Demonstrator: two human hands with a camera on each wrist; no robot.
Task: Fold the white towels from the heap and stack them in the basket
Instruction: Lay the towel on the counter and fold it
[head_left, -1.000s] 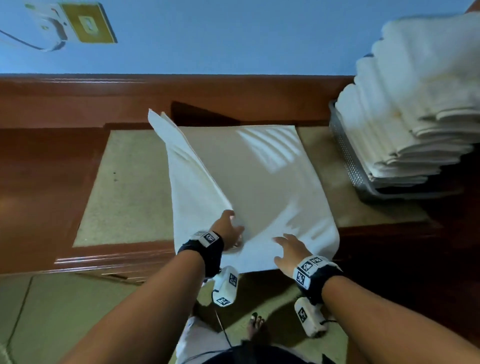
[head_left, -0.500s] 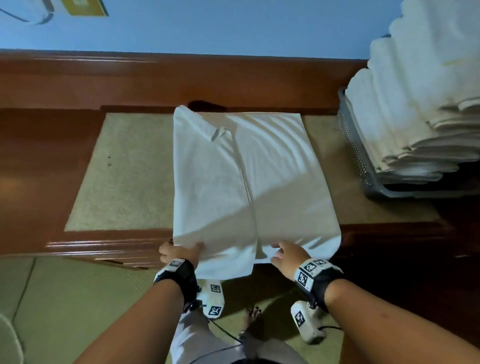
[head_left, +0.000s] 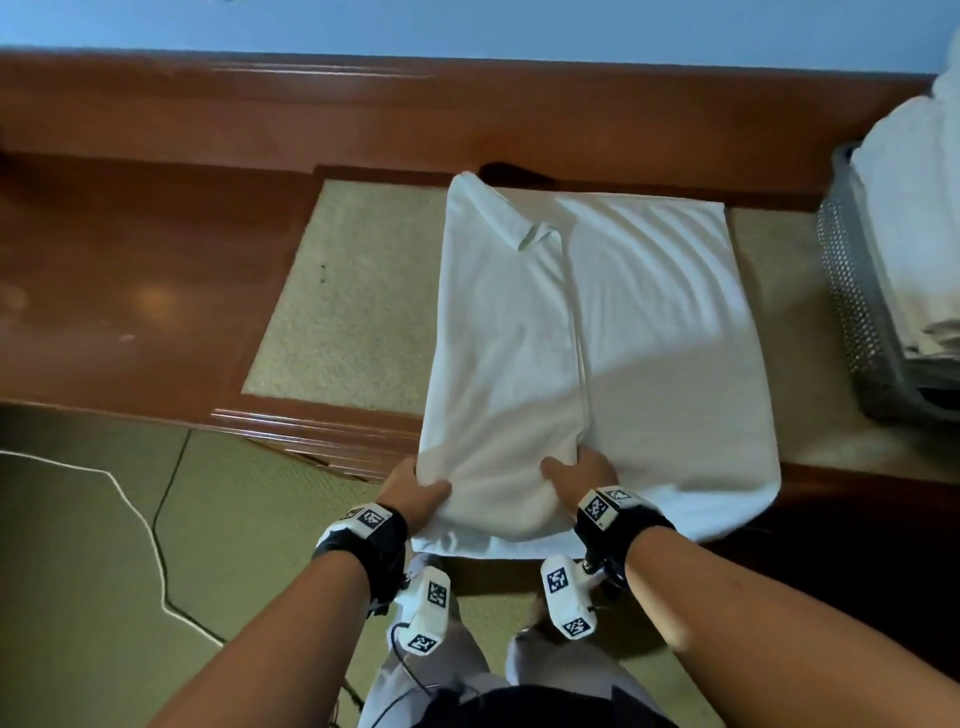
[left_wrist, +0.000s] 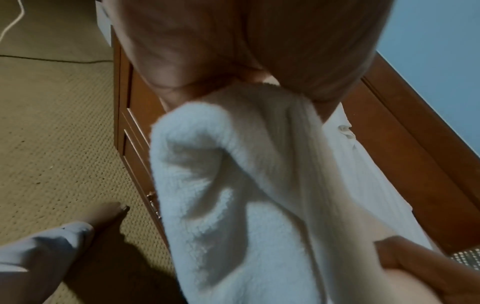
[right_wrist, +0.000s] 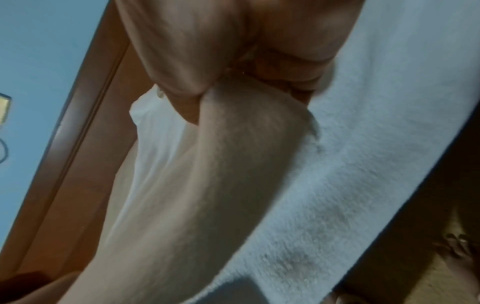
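Both hands pinch the towel's (head_left: 587, 332) near hem at lower centre of the frame: your left hand (head_left: 410, 488) at its left corner, your right hand (head_left: 582, 475) at the fold line. Lift unevenly and the folded flap could slide open, or the overhang drag it off the worktop (head_left: 337, 291). Farther, at the right edge, the basket (head_left: 852, 291) looks piled high with folded towels (head_left: 914, 218), so another could topple them.

Blue wall (head_left: 467, 26) behind a reddish wooden bench (head_left: 130, 260); olive woven floor (head_left: 78, 597).
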